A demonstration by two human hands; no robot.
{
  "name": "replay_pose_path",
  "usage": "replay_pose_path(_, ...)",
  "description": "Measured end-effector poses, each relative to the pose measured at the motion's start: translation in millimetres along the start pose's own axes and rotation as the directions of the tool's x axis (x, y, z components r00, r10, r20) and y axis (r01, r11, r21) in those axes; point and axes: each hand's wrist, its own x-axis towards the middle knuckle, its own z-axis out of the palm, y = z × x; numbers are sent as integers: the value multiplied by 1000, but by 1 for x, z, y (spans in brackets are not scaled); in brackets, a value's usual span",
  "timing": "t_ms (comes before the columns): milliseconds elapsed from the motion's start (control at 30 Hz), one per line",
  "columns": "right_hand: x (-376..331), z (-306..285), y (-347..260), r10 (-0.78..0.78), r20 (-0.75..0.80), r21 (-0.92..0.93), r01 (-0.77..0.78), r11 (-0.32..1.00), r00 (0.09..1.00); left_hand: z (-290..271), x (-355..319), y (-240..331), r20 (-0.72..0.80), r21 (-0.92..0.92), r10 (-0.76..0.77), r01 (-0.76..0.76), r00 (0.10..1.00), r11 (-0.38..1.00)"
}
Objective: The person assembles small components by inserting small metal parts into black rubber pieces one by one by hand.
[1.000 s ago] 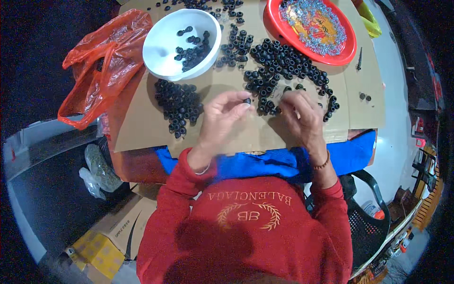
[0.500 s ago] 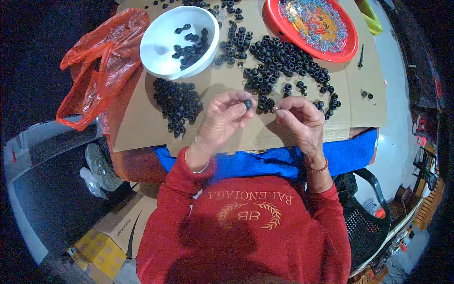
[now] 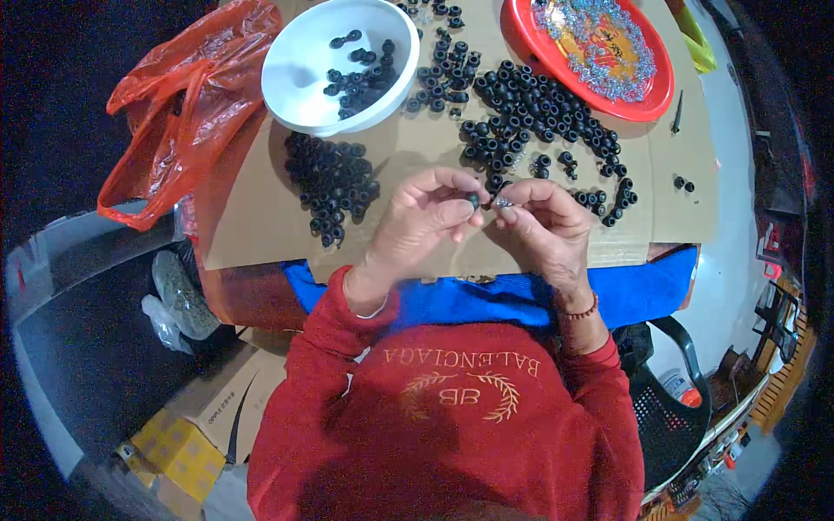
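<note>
My left hand pinches a small round black rubber-like piece between thumb and fingertips. Close beside it, my right hand pinches a tiny clear, shiny piece, whose exact kind is too small to make out. The two pieces are held near each other over the cardboard; whether they touch I cannot tell. Beyond my hands spreads a large scatter of black hollow pieces. Left of my left hand lies a pile of black pieces.
A white basin at the far left holds several black pieces. A red tray at the far right carries clear shiny bits. A red plastic bag lies left, a thin dark tool right. Blue cloth lines the near edge of the cardboard.
My right hand has shifted slightly left, bringing the clear piece closer to the black one. The whole view has tilted and shifted a little.
</note>
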Motion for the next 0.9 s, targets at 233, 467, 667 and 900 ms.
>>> replay_pose_path(233,-2,-1,0,-75,1,-254,73,965,997,2,0,0,-48,-69,-24,21,999,997)
replay_pose_path(467,6,-3,1,-440,251,-583,498,642,862,12,1,2,-46,-5,-56,56,997,998)
replay_pose_path(667,12,3,1,-501,323,-620,580,529,803,11,-2,0,-60,283,-33,49,998,958)
replay_pose_path(900,16,1,1,-465,374,-614,590,524,803,17,-4,-3,-81,583,101,-35,992,812)
